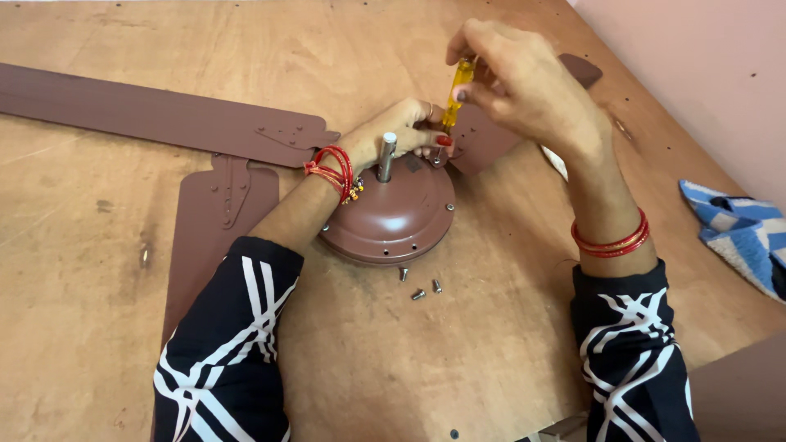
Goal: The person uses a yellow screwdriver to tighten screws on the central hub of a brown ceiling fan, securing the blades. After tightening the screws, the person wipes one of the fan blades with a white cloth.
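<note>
A round brown ceiling-fan motor housing point(393, 221) lies on a wooden board, a metal shaft point(386, 155) standing up from its middle. My left hand point(401, 131) rests on the housing's far rim, fingers pinched near the screwdriver tip. My right hand point(516, 82) grips the yellow handle of a screwdriver point(457, 94), held upright with its tip at the rim. Three loose screws point(419, 286) lie just in front of the housing.
Brown fan blades lie around the motor: one long blade point(155, 115) to the left, one point(205, 237) under my left forearm, one point(491, 135) behind my right hand. A blue-and-white cloth point(741, 229) lies at the right. A pink wall point(696, 57) borders the board.
</note>
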